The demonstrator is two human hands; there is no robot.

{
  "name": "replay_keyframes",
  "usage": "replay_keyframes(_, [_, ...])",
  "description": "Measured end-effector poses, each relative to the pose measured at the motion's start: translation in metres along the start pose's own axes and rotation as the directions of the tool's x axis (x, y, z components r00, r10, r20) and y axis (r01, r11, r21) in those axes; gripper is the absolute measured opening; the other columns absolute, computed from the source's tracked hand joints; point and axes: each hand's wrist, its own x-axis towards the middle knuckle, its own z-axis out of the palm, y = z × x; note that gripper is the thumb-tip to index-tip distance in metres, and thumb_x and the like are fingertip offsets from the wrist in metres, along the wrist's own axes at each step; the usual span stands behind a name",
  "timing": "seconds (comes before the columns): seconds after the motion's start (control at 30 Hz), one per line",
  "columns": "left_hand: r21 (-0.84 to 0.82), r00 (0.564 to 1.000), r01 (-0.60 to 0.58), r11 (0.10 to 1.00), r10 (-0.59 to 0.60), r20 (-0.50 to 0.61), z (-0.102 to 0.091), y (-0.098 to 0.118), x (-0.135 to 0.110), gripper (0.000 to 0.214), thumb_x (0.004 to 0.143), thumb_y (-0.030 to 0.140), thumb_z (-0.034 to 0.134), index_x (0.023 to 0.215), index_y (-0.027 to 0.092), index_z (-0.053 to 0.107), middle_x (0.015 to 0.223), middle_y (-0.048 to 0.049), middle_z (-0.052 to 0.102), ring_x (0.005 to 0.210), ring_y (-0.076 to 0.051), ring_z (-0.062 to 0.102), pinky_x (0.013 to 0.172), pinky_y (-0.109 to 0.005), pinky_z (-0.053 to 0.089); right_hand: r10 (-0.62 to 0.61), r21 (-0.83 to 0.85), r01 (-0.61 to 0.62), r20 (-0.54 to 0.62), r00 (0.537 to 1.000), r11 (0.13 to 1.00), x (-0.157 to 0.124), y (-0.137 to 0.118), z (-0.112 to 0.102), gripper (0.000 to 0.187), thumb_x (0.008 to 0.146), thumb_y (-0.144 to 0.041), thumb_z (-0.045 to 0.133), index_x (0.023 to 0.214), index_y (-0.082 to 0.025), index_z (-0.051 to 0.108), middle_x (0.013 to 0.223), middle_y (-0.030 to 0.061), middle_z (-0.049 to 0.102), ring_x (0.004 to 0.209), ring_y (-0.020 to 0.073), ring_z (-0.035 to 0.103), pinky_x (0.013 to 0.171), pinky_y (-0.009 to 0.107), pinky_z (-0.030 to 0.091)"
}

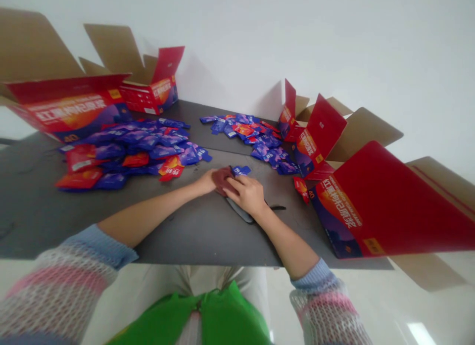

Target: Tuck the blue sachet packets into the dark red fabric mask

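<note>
Maroon-brown, soft-looking cloth-like piece (222, 176): you have it just above the middle of the dark grey tabletop (208, 238), between both hands. Your left hand (208, 182) grips its left side, fingers mostly hidden behind it. Your right hand (249, 194) lies over its right part with bent fingers; whether they pinch it or only press, I cannot tell.

Below your right hand sits a flat, pale grey piece with a dark edge (239, 210), and a thin black strip (278, 207) sticks out beside your wrist. Either could snag or be dragged along if your right forearm sweeps sideways.

A blue-purple printed sachet (243, 171) is just beyond your fingers; a careless push might send it toward the loose heap of blue and red sachets on the right (260, 137). The larger left-hand heap (144, 144) looks likely to slide if your left arm brushes it. The open red carton nearest you (389, 201) overhangs the table edge with its flaps, so an elbow knock could shift it.
</note>
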Motion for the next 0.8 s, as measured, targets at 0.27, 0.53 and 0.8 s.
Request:
replay_keyframes(0.27, [-0.007, 0.985, 0.147, 0.989, -0.147, -0.087, 0.003, -0.001, -0.003, 0.014, 0.088, 0.021, 0.058, 0.083, 0.011, 0.067, 0.07, -0.0089, 0.07, 0.063, -0.02, 0.068, 0.06, -0.035, 0.061, 0.338, -0.121, -0.328, 0.074, 0.938, 0.937, 0.013, 0.022, 0.01, 0.037, 0.096, -0.049, 0.052, 0.126, -0.032, 0.065, 0.104, 0.0043, 0.071, 0.091, 0.0201, 0.068, 0.071, 0.028, 0.047])
replay_keyframes(0.53, [-0.013, 0.987, 0.156, 0.988, -0.157, -0.045, 0.001, 0.001, -0.003, 0.016, 0.089, 0.026, 0.061, 0.086, 0.011, 0.064, 0.068, -0.0075, 0.068, 0.059, -0.021, 0.069, 0.057, -0.035, 0.06, 0.456, -0.216, -0.439, 0.035, 0.889, 0.872, 0.015, 0.032, 0.009, 0.034, 0.095, -0.044, 0.054, 0.121, -0.027, 0.067, 0.103, 0.0089, 0.07, 0.089, 0.022, 0.068, 0.071, 0.029, 0.047])
replay_keyframes(0.8, [0.018, 0.985, 0.165, 0.986, -0.166, 0.05, -0.008, 0.011, -0.005, 0.018, 0.086, 0.028, 0.067, 0.093, 0.011, 0.067, 0.08, -0.0096, 0.072, 0.068, -0.021, 0.069, 0.06, -0.031, 0.058, 0.081, 0.016, -0.08, -0.053, 0.995, 0.997, 0.005, 0.011, 0.011, 0.039, 0.097, -0.049, 0.05, 0.122, -0.026, 0.069, 0.104, 0.0062, 0.072, 0.093, 0.0171, 0.066, 0.082, 0.027, 0.045])
